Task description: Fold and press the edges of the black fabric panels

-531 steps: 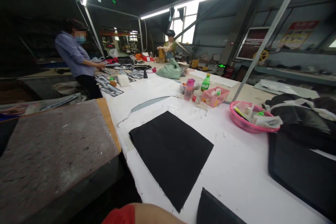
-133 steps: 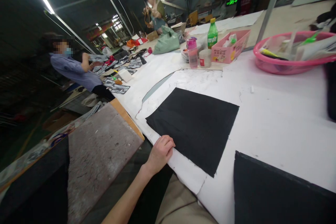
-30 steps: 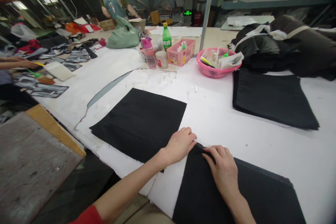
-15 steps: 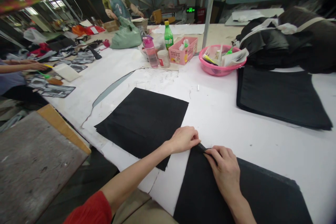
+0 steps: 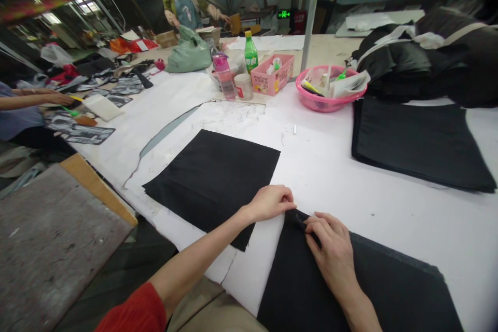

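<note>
1. The left hand (image 5: 274, 202) is curled, its thumb and fingertips drawn nearly together at the upper left corner of the near cloth (image 5: 299, 285); whether they nip the fabric is hard to tell, since the fingers hide the spot.
2. The right hand (image 5: 330, 244) has its thumb and fingers pinched on a small fold along the same cloth's top edge, close beside the left hand.
3. The near cloth is black and lies on the white-covered table (image 5: 322, 171) in front of the person, running out of view at the bottom.
4. A second cloth (image 5: 212, 176), also black, lies flat to the left, partly under the left forearm.
5. Beyond the hands, a small white stick (image 5: 294, 129) lies on the table.
6. Farther right is a stack of black cloth (image 5: 416, 140), with a dark bundle (image 5: 420, 65) behind it.
7. Across the table stand a pink basin (image 5: 324, 105), a pink box (image 5: 272, 83), a jar (image 5: 244, 88), a drinking bottle (image 5: 225, 80) and a green bottle (image 5: 251, 52).
8. A green bag (image 5: 189, 54) sits behind these, near a co-worker in an apron (image 5: 187, 8).
9. Another co-worker (image 5: 23, 109) reaches over the table at far left.
</note>
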A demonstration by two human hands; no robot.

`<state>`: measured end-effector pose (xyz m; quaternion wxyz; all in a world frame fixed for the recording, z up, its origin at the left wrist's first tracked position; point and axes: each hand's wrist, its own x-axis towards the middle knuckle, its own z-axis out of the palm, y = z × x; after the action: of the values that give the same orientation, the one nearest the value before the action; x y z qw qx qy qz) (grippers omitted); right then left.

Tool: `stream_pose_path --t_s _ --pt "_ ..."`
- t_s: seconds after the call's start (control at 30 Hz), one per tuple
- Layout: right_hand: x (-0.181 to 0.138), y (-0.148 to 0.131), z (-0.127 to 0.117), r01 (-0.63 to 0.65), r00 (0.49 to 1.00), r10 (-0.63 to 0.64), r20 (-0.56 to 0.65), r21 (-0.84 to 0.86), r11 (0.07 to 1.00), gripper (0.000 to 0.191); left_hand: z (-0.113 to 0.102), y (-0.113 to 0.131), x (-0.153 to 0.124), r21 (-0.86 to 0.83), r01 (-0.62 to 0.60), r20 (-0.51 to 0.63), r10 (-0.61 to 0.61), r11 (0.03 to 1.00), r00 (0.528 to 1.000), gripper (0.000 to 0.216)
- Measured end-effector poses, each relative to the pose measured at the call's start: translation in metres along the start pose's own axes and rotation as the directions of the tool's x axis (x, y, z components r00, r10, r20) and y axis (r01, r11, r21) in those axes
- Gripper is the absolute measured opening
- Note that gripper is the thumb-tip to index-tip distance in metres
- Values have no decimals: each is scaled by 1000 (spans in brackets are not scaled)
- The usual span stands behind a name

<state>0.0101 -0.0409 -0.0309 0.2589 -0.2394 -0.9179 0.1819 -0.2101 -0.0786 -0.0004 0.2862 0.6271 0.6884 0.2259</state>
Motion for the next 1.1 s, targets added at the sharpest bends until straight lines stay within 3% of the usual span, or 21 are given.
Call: stream_pose_path --t_s 0.23,0.3,0.37,0.43,0.53,0.67,0.87,1.0,1.1 --pt "-2 2 1 -41 999 41 -7 -2 999 8 -11 2 -8 -75 13 -86 -20 997 996 22" --pt "-3 4 2 -36 999 36 -11 -2 999 8 -14 11 -13 -69 -102 -68 98 992 993 28" --pt "-4 6 4 -35 999 35 -14 0 999 7 -12 20 -18 -5 -267 17 267 964 964 42" --pt "-5 8 7 -39 999 39 -17 0 999 6 -5 26 -21 108 -350 113 338 931 934 41" --pt "-6 8 9 -66 996 65 -54 -14 998 6 11 27 -23 227 -304 142 277 925 950 19" --pt "-5 7 4 -93 993 91 -70 -30 995 17 21 20 -23 215 -245 126 222 945 967 10" --pt "-10 25 -22 -44 999 48 17 -148 988 21 18 21 -23 192 -221 129 198 956 972 8" --pt "-33 54 -51 -25 999 17 -33 -285 958 31 18 24 -24 206 -207 129 183 956 975 8" --pt "-67 83 -84 -85 995 53 -88 -410 908 38 19 24 -25 201 -196 127 173 960 977 8"
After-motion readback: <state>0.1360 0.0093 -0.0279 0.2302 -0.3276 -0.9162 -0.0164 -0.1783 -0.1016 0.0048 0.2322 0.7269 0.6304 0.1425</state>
